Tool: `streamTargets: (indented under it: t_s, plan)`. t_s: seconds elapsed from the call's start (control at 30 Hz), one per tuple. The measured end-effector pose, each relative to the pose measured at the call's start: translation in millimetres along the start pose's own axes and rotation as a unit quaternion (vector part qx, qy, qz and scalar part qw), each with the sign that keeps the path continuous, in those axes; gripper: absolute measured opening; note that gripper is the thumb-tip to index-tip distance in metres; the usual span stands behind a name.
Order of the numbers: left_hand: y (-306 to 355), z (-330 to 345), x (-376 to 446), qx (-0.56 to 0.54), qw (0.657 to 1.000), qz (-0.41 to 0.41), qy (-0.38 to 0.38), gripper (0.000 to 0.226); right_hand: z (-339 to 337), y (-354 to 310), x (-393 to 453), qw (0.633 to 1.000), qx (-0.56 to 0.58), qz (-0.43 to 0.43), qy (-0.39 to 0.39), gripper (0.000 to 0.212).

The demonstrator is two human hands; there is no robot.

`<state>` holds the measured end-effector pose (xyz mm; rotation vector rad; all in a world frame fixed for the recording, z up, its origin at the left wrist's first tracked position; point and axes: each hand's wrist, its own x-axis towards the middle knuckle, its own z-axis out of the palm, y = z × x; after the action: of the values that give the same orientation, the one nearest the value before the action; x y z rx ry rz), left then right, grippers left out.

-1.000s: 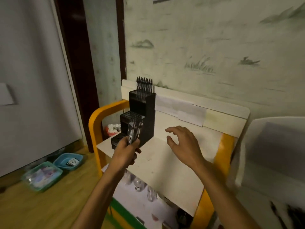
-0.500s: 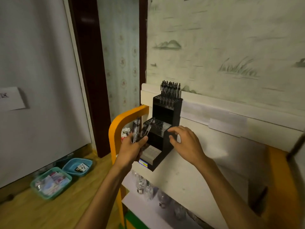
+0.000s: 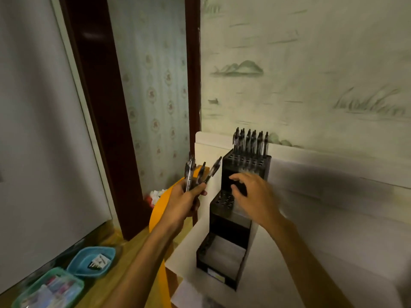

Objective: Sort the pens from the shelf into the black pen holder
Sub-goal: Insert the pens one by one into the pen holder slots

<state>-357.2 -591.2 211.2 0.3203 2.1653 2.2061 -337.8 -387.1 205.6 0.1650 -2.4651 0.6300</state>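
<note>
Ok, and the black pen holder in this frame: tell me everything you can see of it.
The black pen holder is a stepped, three-tier stand that looks like plastic, upright on the white shelf near its left end. The top tier's grid of holes carries a row of dark pens standing upright along its back; the middle tier's holes look empty. The lowest level is an open tray with something pale inside. The blurred right hand is at the upper tier's front; contact is unclear. The left hand is beside it, apart.

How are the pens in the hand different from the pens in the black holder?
The pens in the left hand fan out, tilted; the pens in the black holder stand upright in a row. The first are gripped as a bunch; the second sit in separate holes. Both sets look dark.
</note>
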Motion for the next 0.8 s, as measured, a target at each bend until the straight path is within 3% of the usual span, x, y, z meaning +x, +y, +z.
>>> streamTargets:
  t_s: [0.3, 0.8]
  plan:
    - [0, 7, 79, -0.067, 0.995, 0.004, -0.076, 0.017, 6, 12, 32, 0.997, -0.058, 0.058, -0.017, 0.028]
    - [-20, 27, 168, -0.09, 0.968, -0.025, -0.232, 0.013, 9, 12, 59, 0.977, -0.11, 0.15, 0.108, 0.022]
